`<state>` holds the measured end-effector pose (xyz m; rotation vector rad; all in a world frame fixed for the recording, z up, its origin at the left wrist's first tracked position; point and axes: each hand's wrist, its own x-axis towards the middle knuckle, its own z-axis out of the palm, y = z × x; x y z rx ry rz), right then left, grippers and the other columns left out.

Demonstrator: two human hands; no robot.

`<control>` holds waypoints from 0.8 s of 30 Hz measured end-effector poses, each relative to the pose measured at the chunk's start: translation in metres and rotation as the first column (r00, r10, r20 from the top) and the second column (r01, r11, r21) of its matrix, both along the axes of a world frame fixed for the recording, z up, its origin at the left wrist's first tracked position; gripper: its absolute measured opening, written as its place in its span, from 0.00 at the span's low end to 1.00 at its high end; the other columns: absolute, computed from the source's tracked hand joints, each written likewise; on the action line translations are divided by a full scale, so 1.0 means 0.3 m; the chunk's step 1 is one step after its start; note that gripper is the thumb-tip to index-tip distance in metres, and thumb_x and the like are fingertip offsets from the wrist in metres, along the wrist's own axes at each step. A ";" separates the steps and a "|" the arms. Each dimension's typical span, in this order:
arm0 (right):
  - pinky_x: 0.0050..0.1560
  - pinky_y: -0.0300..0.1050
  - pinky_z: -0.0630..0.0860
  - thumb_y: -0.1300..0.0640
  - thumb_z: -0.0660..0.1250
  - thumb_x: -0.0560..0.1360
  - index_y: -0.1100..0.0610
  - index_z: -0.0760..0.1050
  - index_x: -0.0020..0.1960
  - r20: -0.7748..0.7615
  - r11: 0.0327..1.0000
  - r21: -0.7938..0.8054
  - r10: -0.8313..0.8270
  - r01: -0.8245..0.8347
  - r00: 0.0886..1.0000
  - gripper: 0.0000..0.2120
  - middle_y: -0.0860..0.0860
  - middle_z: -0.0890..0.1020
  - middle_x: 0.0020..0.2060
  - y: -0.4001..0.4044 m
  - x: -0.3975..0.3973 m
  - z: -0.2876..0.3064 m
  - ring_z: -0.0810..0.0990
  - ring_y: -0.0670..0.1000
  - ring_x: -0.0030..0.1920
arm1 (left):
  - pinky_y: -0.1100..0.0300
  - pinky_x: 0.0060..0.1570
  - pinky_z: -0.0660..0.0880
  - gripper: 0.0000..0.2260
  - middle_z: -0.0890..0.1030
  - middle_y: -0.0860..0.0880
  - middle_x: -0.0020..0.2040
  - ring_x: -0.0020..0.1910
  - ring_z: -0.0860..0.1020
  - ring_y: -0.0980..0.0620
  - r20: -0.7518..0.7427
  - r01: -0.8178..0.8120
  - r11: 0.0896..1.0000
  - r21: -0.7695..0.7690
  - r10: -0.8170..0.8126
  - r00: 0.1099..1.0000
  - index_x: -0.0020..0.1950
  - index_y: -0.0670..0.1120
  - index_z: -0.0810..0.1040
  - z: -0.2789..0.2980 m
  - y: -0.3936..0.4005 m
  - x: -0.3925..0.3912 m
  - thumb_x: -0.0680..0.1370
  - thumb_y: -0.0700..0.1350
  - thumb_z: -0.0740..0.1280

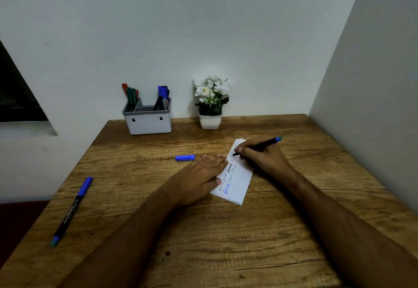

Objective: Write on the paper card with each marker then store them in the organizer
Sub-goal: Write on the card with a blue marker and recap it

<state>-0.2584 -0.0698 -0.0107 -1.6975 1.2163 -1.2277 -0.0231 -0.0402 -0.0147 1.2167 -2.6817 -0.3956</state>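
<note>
Mid-task, I judge: paper card carries several written lines. My right hand pinches an uncapped marker, tip on the card just below the fingertips; left hand flat, fingers straight, pinning the card's edge. Glossy blue cap just beyond them. Capped marker far left, unstored. Grey plastic organizer holds others. Rough-grained wood table.

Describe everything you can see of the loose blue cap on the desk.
The loose blue cap is a short, plastic-looking tube in solid blue, lying on its side on the wooden desk, long axis roughly left to right. It sits just left of the left hand fingertips, apparently not touching them, and apart from the paper card. It is on no marker, and nothing rests on it.
</note>
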 end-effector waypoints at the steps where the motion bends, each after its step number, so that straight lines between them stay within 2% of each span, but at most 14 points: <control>1: 0.45 0.38 0.79 0.65 0.74 0.76 0.59 0.88 0.48 -0.048 1.000 -0.004 0.001 -0.001 0.999 0.05 0.53 0.88 0.42 -0.003 -0.001 0.000 0.86 0.49 0.45 | 0.70 0.70 0.37 0.24 0.51 0.55 0.81 0.72 0.43 0.69 -0.003 -0.001 1.000 0.000 0.001 1.000 0.81 0.51 0.52 -0.001 0.000 0.000 0.85 0.50 0.54; 3: 0.48 0.34 0.79 0.70 0.72 0.74 0.59 0.88 0.48 -0.126 1.000 -0.018 0.010 -0.013 0.992 0.09 0.51 0.89 0.45 -0.009 -0.004 0.000 0.86 0.46 0.49 | 0.72 0.68 0.35 0.24 0.51 0.55 0.81 0.72 0.43 0.69 -0.003 0.001 1.000 -0.002 -0.001 1.000 0.81 0.51 0.52 -0.005 -0.003 -0.001 0.85 0.50 0.54; 5: 0.48 0.34 0.80 0.72 0.70 0.72 0.60 0.87 0.46 -0.164 0.999 -0.033 0.006 -0.011 0.986 0.11 0.50 0.89 0.44 -0.013 -0.006 -0.002 0.86 0.46 0.48 | 0.73 0.67 0.34 0.24 0.51 0.55 0.81 0.72 0.43 0.69 -0.003 0.000 1.000 0.001 0.000 1.000 0.81 0.52 0.52 -0.006 -0.006 -0.002 0.85 0.50 0.54; 9: 0.38 0.39 0.76 0.67 0.74 0.73 0.60 0.86 0.44 -0.199 0.999 -0.032 -0.015 0.009 0.980 0.04 0.55 0.87 0.38 -0.021 -0.005 -0.012 0.81 0.45 0.36 | 0.69 0.71 0.37 0.24 0.51 0.54 0.81 0.74 0.44 0.68 -0.016 0.000 1.000 -0.003 0.000 1.000 0.81 0.51 0.53 -0.012 -0.010 0.000 0.85 0.49 0.54; 14: 0.37 0.36 0.74 0.66 0.75 0.72 0.59 0.87 0.45 -0.235 1.000 -0.023 -0.011 0.005 0.972 0.04 0.50 0.86 0.36 -0.024 -0.004 -0.024 0.79 0.42 0.35 | 0.66 0.74 0.39 0.24 0.52 0.54 0.81 0.76 0.45 0.66 -0.025 0.001 1.000 -0.007 -0.001 1.000 0.81 0.51 0.54 -0.024 -0.019 0.002 0.85 0.49 0.54; 19: 0.38 0.42 0.76 0.66 0.75 0.72 0.60 0.87 0.45 -0.256 1.000 -0.019 0.012 -0.018 0.967 0.04 0.55 0.88 0.39 -0.018 -0.002 -0.020 0.80 0.45 0.36 | 0.64 0.75 0.40 0.24 0.52 0.53 0.81 0.76 0.46 0.64 -0.031 0.009 1.000 -0.010 -0.010 0.999 0.81 0.50 0.54 -0.027 -0.017 0.004 0.85 0.50 0.54; 22: 0.39 0.47 0.78 0.66 0.75 0.72 0.59 0.87 0.44 -0.280 0.999 -0.028 0.013 -0.022 0.960 0.04 0.54 0.88 0.38 -0.021 0.000 -0.021 0.83 0.49 0.37 | 0.65 0.74 0.39 0.24 0.52 0.53 0.81 0.76 0.45 0.65 -0.032 0.005 1.000 -0.016 -0.006 0.999 0.81 0.50 0.54 -0.022 -0.015 0.001 0.85 0.49 0.54; 24: 0.40 0.52 0.80 0.65 0.75 0.72 0.58 0.87 0.42 -0.286 0.999 -0.035 0.008 -0.019 0.958 0.03 0.52 0.87 0.38 -0.021 -0.002 -0.024 0.86 0.55 0.39 | 0.62 0.77 0.40 0.24 0.51 0.53 0.81 0.76 0.45 0.64 -0.026 0.006 1.000 -0.011 -0.006 1.000 0.81 0.50 0.54 -0.022 -0.014 0.000 0.85 0.49 0.54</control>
